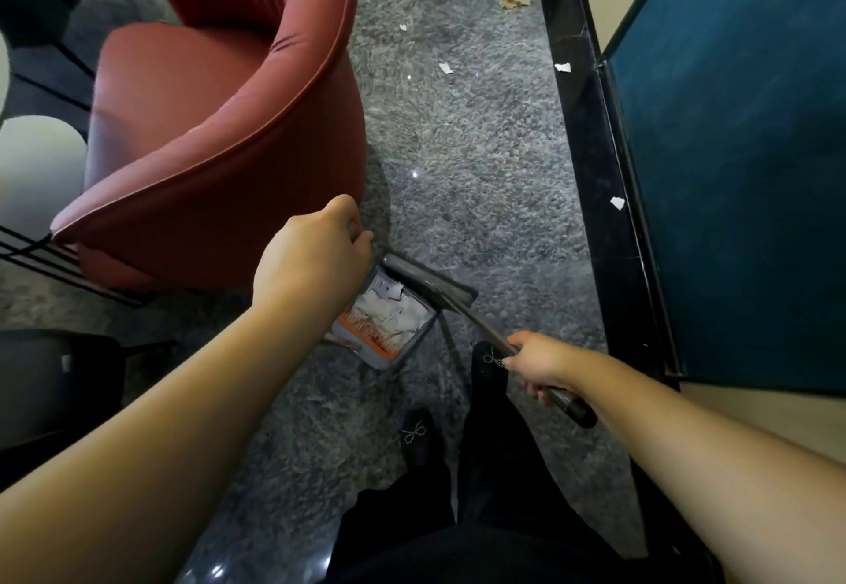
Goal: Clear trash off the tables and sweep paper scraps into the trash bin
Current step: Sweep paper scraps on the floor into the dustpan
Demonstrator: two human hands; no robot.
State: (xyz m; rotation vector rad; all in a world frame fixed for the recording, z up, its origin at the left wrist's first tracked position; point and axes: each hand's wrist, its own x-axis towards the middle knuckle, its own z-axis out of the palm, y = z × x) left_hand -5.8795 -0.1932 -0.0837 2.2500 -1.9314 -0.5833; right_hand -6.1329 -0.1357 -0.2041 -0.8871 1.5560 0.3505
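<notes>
Beside the red upholstered armchair (219,126): grey dustpan (389,322) holds white paper scraps (393,309). Left hand (316,254) grips its handle, right hand (540,361) grips the broom handle (485,332). Loose scraps (446,67) beyond remain, judged partway.

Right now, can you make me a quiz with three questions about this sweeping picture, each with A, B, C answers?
1. Where are the collected paper scraps?
A. On the armchair seat
B. In the dustpan
C. On the blue panel

2. What colour is the armchair?
A. Red
B. Yellow
C. White

3. What is the right hand doing?
A. Resting open on the floor
B. Picking up a leaf
C. Gripping the broom handle

Answers:
1. B, the white scraps sit piled inside the dustpan, by the broom head.
2. A, its seat and curved back are red.
3. C, its fingers curl round the broom handle, while the left hand reaches over the dustpan.
</notes>
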